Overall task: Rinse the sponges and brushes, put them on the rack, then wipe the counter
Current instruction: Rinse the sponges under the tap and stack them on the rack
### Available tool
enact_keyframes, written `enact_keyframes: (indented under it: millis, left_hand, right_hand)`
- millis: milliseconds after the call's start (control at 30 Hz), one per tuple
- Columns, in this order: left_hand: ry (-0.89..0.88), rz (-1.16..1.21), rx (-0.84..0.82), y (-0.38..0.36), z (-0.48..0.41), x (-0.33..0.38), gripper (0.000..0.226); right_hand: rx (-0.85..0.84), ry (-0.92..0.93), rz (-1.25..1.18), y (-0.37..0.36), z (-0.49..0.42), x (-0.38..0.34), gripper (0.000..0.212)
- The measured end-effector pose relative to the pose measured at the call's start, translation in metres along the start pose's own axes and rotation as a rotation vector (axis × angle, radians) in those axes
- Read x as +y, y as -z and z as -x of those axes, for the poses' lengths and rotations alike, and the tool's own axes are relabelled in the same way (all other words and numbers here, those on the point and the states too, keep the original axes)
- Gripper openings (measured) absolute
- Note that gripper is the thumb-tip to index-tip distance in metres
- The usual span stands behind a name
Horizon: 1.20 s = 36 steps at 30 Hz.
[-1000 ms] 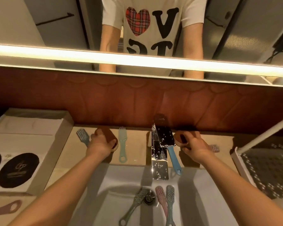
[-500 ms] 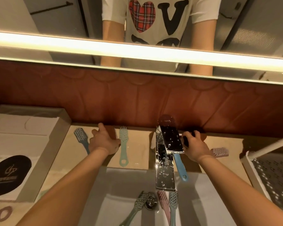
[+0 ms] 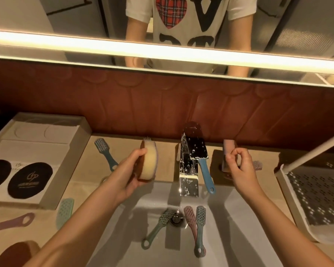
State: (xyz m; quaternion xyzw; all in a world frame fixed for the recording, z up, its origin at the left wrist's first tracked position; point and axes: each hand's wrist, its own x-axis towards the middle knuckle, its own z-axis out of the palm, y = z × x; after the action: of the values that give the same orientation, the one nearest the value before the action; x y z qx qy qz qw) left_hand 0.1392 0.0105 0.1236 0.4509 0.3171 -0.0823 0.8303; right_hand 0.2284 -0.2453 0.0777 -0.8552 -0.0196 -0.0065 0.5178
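Observation:
My left hand point(image 3: 130, 170) grips a round sponge point(image 3: 148, 160), yellow with a brown scrub side, lifted on edge above the counter left of the faucet point(image 3: 189, 166). My right hand point(image 3: 239, 166) pinches a second sponge point(image 3: 228, 151), pinkish, raised on edge to the right of the faucet. Three brushes lie in the white sink point(image 3: 239, 218): a green one point(image 3: 158, 228), a pink one point(image 3: 191, 218) and a teal one point(image 3: 200, 228). A blue brush point(image 3: 205, 174) rests beside the faucet. Another blue brush point(image 3: 104, 151) lies on the counter at the left.
A perforated drying rack point(image 3: 320, 193) stands at the right. A beige tray point(image 3: 52, 170) with black oval pads sits on the left. A mint brush point(image 3: 65, 211), a purple handle point(image 3: 10, 224) and a brown sponge point(image 3: 17, 253) lie on the near left counter. A small pink brush head point(image 3: 257, 164) lies behind my right hand.
Both hands have lifted their sponges off the counter and turned them on edge; before they were pressed flat on them. The view has dropped slightly and moved closer.

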Motion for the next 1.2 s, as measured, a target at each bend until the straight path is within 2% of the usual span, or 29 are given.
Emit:
enact_keyframes:
  millis: [100,200,233,300,367,467,600,700,800,900,1000,1133,1200]
  left_hand:
    - [-0.014,0.086,-0.007,-0.005,0.027,-0.009,0.020]
    - [-0.061,0.049,0.027,-0.009,0.059,-0.027,0.020]
    - [-0.062,0.024,0.024,-0.009,0.069,-0.036,0.025]
    - [-0.059,-0.044,-0.001,-0.010,0.090,-0.061,0.049]
    - [-0.046,-0.102,-0.035,-0.016,0.106,-0.088,0.064]
    - [-0.032,-0.138,0.000,-0.031,0.118,-0.122,0.059]
    - [-0.082,-0.371,0.136,-0.041,0.116,-0.157,0.071]
    - [-0.141,-0.459,0.169,-0.049,0.120,-0.170,0.064]
    - [-0.146,-0.360,0.137,-0.054,0.126,-0.173,0.046]
    - [-0.188,-0.198,0.126,-0.051,0.131,-0.171,0.038]
    - [-0.249,-0.171,0.033,-0.047,0.137,-0.168,0.030]
    - [-0.226,-0.205,0.039,-0.048,0.138,-0.168,0.029]
    - [-0.152,-0.097,0.027,-0.046,0.138,-0.166,0.037]
  right_hand:
    - [0.026,0.019,-0.110,0.010,0.029,-0.014,0.014]
    - [0.029,0.026,-0.233,0.020,0.065,-0.022,0.015]
    - [0.016,0.016,-0.279,0.024,0.077,-0.024,0.011]
    - [-0.004,-0.018,-0.358,0.031,0.104,-0.026,0.005]
    - [-0.033,-0.034,-0.396,0.038,0.131,-0.029,0.021]
    - [-0.141,-0.080,-0.408,0.040,0.168,-0.028,0.045]
    - [-0.241,-0.115,-0.381,0.042,0.200,-0.018,0.046]
    - [-0.305,-0.134,-0.395,0.043,0.217,-0.011,0.047]
    - [-0.344,-0.109,-0.370,0.046,0.228,-0.008,0.050]
    - [-0.352,-0.078,-0.343,0.051,0.230,-0.009,0.052]
    - [-0.366,-0.060,-0.323,0.052,0.230,-0.010,0.058]
    - [-0.368,-0.049,-0.349,0.045,0.237,-0.014,0.062]
    - [-0.355,-0.052,-0.383,0.039,0.240,-0.018,0.058]
